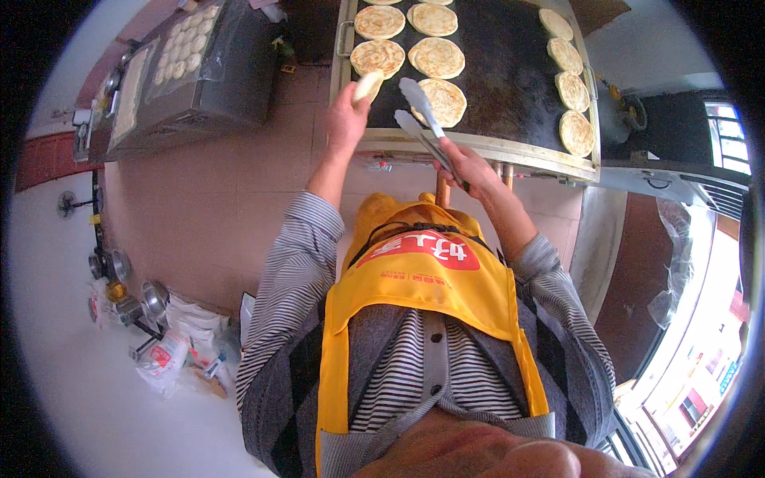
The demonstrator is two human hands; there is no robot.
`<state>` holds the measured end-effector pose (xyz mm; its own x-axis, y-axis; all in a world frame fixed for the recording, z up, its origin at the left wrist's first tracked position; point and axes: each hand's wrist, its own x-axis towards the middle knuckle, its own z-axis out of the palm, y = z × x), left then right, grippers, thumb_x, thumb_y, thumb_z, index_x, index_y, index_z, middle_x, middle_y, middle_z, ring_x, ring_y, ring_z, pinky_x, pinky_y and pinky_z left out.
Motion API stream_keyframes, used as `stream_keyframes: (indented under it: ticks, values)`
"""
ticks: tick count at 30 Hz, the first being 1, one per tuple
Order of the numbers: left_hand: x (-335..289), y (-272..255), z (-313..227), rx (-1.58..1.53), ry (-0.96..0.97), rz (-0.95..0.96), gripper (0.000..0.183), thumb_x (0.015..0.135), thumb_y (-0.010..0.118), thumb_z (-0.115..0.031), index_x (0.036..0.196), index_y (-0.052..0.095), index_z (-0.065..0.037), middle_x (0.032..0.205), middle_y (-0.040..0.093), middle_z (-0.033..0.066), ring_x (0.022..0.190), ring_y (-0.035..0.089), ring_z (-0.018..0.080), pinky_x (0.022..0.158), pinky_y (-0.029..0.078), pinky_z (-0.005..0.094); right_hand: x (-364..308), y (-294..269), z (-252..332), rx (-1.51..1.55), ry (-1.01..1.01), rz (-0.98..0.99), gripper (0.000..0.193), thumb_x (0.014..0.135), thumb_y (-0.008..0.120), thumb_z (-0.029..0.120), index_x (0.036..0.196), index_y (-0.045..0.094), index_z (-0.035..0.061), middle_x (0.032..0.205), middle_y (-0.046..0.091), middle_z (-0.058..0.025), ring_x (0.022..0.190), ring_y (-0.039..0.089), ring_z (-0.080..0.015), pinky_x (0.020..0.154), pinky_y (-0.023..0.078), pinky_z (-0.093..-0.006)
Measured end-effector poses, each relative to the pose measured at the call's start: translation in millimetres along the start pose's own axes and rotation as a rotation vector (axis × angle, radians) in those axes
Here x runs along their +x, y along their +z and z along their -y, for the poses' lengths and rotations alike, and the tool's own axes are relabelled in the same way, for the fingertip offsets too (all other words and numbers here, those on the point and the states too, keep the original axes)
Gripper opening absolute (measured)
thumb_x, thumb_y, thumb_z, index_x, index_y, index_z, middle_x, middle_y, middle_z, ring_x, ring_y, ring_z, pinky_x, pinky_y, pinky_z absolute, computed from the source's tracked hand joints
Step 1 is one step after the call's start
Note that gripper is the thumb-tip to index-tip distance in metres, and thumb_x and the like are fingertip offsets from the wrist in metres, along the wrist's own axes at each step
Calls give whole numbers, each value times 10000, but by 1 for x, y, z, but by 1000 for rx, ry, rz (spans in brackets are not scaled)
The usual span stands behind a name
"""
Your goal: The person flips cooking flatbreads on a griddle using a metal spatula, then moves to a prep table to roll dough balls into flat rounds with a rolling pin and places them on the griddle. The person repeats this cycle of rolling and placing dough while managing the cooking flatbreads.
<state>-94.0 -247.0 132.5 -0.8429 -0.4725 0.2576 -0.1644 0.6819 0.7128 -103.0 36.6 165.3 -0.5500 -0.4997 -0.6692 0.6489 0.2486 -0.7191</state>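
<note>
My left hand is closed on the edge of a pale flatbread, held tilted over the griddle's near left corner. In my right hand is a pair of metal tongs. Their two arms are spread, with nothing between the tips. The upper tip overlaps the edge of a browned flatbread lying on the dark griddle. Just beyond my left hand lies another browned flatbread. Several more lie in two columns on the left side.
Along the griddle's right side runs a column of flatbreads. A metal rim borders the griddle's near edge. To the far left, a worktop holds rows of pale dough rounds. Bags and pans are at the lower left.
</note>
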Motion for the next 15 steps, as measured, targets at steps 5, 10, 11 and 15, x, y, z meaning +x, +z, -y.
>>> stream_keyframes:
  ticks: [5,10,11,15]
  values:
    - [-59,9,-3,-90,157,-56,378,866,746,-237,1171,639,-43,995,708,169,905,688,335,799,536,433,47,7,-12,-234,-28,38,406,1058,490,381,867,590,36,678,545,-10,541,484,-99,480,380,-262]
    - [-154,30,16,-159,-285,333,413,905,701,-316,1172,617,-13,1037,697,171,937,677,335,840,524,445,54,0,-23,-214,-124,111,341,1061,488,308,871,601,49,698,555,-7,587,507,-92,511,397,-255]
    - [-169,42,28,-122,-326,546,433,910,692,-340,1171,610,-5,1042,696,176,945,676,341,843,526,444,46,3,-18,-208,-142,128,334,1060,488,303,873,603,51,702,558,-6,596,511,-90,520,402,-253]
    - [-219,115,8,-127,-296,695,534,902,687,-394,1200,562,32,1031,692,216,941,668,412,825,541,461,28,-26,-20,-128,-148,161,291,1058,498,302,970,610,47,720,550,11,636,502,-72,558,404,-239]
